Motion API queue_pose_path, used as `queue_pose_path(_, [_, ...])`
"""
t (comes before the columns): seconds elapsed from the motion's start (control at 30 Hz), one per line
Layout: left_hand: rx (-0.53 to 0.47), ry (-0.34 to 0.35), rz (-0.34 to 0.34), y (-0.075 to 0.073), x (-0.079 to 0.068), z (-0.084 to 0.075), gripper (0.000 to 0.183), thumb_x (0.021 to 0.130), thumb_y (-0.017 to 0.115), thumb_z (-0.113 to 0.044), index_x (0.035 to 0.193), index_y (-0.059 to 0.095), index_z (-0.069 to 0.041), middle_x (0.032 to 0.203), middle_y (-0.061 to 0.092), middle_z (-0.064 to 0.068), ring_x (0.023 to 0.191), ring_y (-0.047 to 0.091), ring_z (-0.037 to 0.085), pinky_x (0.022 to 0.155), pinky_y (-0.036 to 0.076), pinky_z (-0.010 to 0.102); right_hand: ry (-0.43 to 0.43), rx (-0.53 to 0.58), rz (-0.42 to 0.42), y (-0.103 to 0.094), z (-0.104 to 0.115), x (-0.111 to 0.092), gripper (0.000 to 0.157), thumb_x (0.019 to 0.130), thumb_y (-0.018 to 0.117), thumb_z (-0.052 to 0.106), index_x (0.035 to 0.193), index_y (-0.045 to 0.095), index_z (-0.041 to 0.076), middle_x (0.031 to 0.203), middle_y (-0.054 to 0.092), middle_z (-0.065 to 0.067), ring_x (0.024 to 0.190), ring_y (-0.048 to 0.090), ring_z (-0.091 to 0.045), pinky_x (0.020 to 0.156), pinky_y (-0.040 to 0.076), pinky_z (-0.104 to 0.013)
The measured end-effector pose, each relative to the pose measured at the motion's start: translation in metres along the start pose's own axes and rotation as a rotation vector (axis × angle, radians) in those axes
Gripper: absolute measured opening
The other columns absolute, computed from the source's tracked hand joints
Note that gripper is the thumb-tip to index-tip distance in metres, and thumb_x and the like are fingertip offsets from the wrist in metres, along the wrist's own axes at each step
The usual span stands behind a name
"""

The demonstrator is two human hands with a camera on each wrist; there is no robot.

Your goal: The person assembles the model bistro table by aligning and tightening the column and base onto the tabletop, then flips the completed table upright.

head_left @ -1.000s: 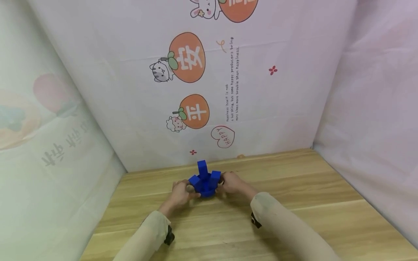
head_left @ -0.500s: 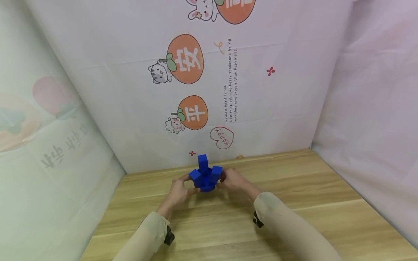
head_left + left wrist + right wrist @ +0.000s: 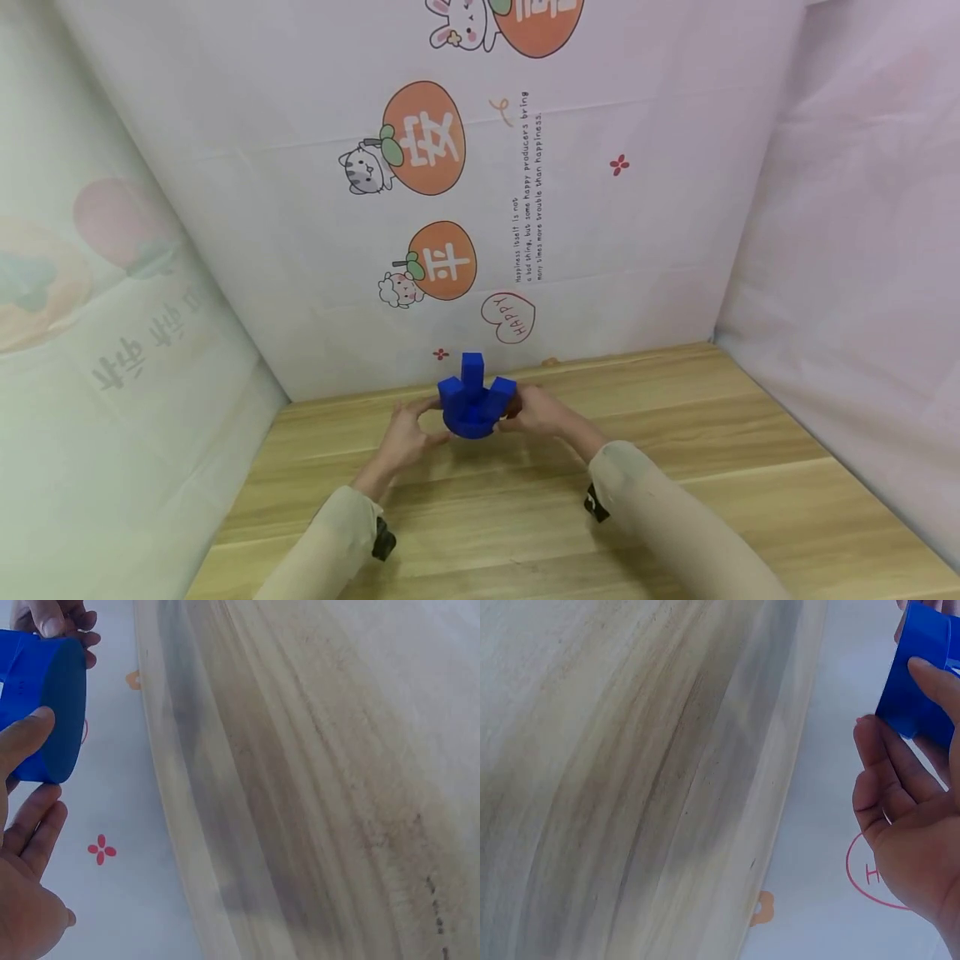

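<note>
A blue round-based piece (image 3: 469, 428) with three square posts rising from it is in the middle of the head view, near the back of the tabletop. My left hand (image 3: 402, 438) grips its left side, thumb in front and fingers behind. On the opposite side my right hand (image 3: 543, 412) holds it between thumb and fingers. The flat underside of the blue base (image 3: 67, 705) shows in the left wrist view, raised off the wood. In the right wrist view the thumb presses on the base's wall (image 3: 915, 694), with fingertips at its lower edge.
A wood-grain table (image 3: 480, 525) spreads beneath both arms. Behind it stands a white printed cloth wall (image 3: 585, 242) with orange fruit drawings. More cloth walls, left (image 3: 165, 400) and right (image 3: 847, 250), enclose the table's sides.
Both hands have raised the blue piece a little and turned it slightly, so its posts now stand at a different angle. The head view has shifted a little.
</note>
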State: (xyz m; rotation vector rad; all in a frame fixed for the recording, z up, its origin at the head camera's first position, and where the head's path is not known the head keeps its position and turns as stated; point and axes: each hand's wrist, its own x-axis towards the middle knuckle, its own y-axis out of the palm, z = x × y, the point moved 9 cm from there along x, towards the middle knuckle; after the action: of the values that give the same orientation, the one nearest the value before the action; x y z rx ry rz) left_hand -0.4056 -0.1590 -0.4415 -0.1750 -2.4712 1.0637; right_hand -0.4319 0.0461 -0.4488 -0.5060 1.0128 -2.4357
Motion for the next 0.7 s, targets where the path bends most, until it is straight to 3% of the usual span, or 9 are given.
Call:
queue_pose_path(0.17, [0.012,0.02,0.016,-0.003,0.001,-0.003,0.05,0.08,0.084,-0.021,0.126,0.068,-0.012,0.116,0.074,0.003,0.125,0.062,0.028,0.121,-0.001,0.067,-0.009,0.056,0.035,-0.003,-0.001,0.0,0.04,0.083,0.081,0.031,0.114,0.066,0.011,0.097,0.076,-0.002,0.087,0.072,-0.012,0.079,0.059,-0.03])
queue_pose_path(0.33, [0.01,0.005,-0.008,-0.008,0.002,-0.003,0.041,0.082,0.082,-0.026,0.121,0.072,-0.016,0.106,0.077,-0.001,0.119,0.066,0.026,0.122,-0.001,0.065,0.024,0.117,0.017,-0.008,-0.004,0.0,0.046,0.088,0.076,0.038,0.124,0.064,0.012,0.098,0.076,-0.002,0.088,0.071,-0.011,0.078,0.058,-0.031])
queue_pose_path(0.5, [-0.02,-0.054,-0.002,-0.007,0.002,0.002,0.045,0.083,0.082,-0.029,0.125,0.07,-0.019,0.105,0.077,-0.001,0.123,0.064,0.028,0.123,-0.004,0.062,0.037,0.164,0.017,-0.008,-0.005,0.0,0.041,0.088,0.076,0.026,0.123,0.063,0.009,0.096,0.077,-0.004,0.088,0.071,-0.013,0.078,0.058,-0.03])
queue_pose_path(0.7, [-0.063,-0.097,-0.015,-0.01,0.005,0.002,0.045,0.084,0.08,-0.031,0.126,0.07,-0.016,0.111,0.076,0.001,0.13,0.058,0.029,0.123,-0.004,0.062,0.007,0.174,-0.012,-0.011,-0.004,0.002,0.046,0.087,0.077,0.017,0.127,0.06,0.002,0.096,0.076,-0.007,0.088,0.07,-0.013,0.079,0.057,-0.029])
